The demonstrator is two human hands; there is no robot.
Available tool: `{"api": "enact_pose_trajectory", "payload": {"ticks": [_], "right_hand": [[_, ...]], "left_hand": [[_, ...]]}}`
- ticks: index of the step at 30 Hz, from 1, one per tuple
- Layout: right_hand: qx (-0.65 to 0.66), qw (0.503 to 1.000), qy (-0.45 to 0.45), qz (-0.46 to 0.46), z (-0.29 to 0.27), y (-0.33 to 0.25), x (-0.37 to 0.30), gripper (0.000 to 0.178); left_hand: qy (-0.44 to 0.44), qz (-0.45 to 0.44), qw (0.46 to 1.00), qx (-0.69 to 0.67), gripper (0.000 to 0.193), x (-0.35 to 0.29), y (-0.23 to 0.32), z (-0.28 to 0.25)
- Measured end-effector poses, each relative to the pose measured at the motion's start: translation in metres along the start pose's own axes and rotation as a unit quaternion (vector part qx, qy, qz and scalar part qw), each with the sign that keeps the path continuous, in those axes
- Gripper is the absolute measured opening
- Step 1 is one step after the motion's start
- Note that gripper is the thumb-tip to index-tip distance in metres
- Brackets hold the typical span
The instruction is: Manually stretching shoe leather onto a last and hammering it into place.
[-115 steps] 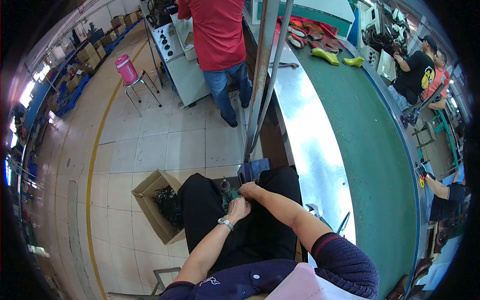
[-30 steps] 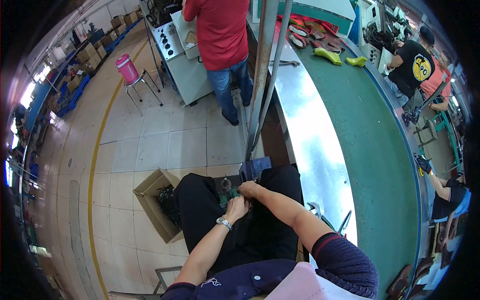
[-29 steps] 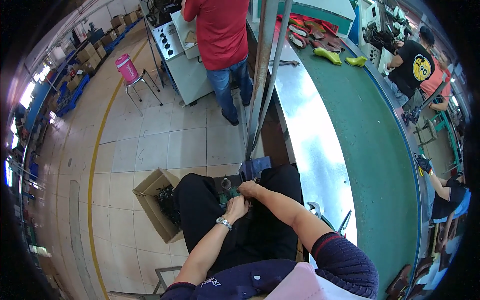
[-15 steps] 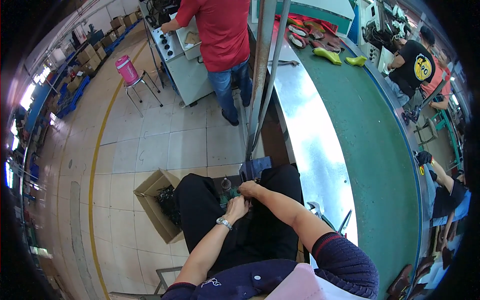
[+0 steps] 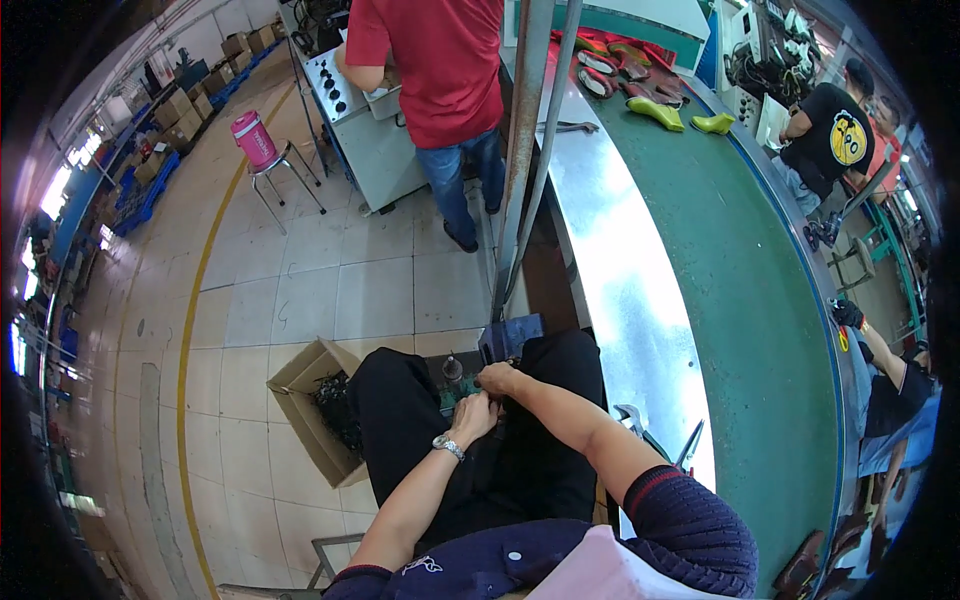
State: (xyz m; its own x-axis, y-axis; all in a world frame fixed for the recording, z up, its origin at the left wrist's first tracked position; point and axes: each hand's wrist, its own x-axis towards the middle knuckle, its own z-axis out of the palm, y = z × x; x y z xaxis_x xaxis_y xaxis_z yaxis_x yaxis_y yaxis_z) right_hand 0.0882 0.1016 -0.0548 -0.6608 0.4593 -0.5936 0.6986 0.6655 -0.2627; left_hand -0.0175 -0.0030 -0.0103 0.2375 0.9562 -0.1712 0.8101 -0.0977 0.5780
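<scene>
The bare left hand point(image 5: 474, 416) and bare right hand point(image 5: 497, 379) curl beside a small grey-and-green metal thing point(image 5: 453, 370) between knees in black trousers point(image 5: 385, 390), so the work looks unfinished, but I cannot tell what they hold, what is done or how much is left.

Both forearms point(image 5: 412, 503) angle inward, left fingers point(image 5: 482, 403) and right fingers point(image 5: 489, 378) curled close together.

I make out glossy sheet metal on the bench ledge point(image 5: 640, 270), matt green conveyor belt point(image 5: 750, 330), rust-roughened metal post point(image 5: 518, 170), dull metal spindle point(image 5: 453, 368), matt cardboard box point(image 5: 308, 430), shiny metal wristwatch point(image 5: 449, 446)
</scene>
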Motion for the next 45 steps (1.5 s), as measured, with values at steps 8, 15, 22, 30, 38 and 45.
{"api": "enact_pose_trajectory", "payload": {"ticks": [8,15,22,30,38,45], "right_hand": [[0.002,1.000,0.003,-0.027,0.002,-0.006,0.003,0.026],[0.023,1.000,-0.012,-0.017,0.007,0.003,0.007,0.031],[0.035,0.999,-0.010,0.017,0.016,0.014,0.012,0.040],[0.045,0.998,0.044,-0.016,0.004,-0.004,0.003,0.025],[0.053,0.997,0.062,0.015,0.009,0.010,0.008,0.025],[0.056,0.997,0.053,-0.016,-0.012,-0.011,-0.003,0.029]], "left_hand": [[0.003,0.047,0.992,0.117,0.021,-0.008,0.016,-0.037],[0.010,0.369,0.729,-0.577,0.032,-0.037,0.184,-0.220],[-0.207,0.660,0.408,-0.596,0.058,-0.024,0.269,-0.275],[-0.199,0.627,0.335,-0.675,0.037,-0.057,0.286,-0.255],[-0.258,0.667,0.315,-0.624,0.053,-0.027,0.309,-0.256],[-0.273,0.607,0.271,-0.695,0.053,-0.050,0.296,-0.233]]}}
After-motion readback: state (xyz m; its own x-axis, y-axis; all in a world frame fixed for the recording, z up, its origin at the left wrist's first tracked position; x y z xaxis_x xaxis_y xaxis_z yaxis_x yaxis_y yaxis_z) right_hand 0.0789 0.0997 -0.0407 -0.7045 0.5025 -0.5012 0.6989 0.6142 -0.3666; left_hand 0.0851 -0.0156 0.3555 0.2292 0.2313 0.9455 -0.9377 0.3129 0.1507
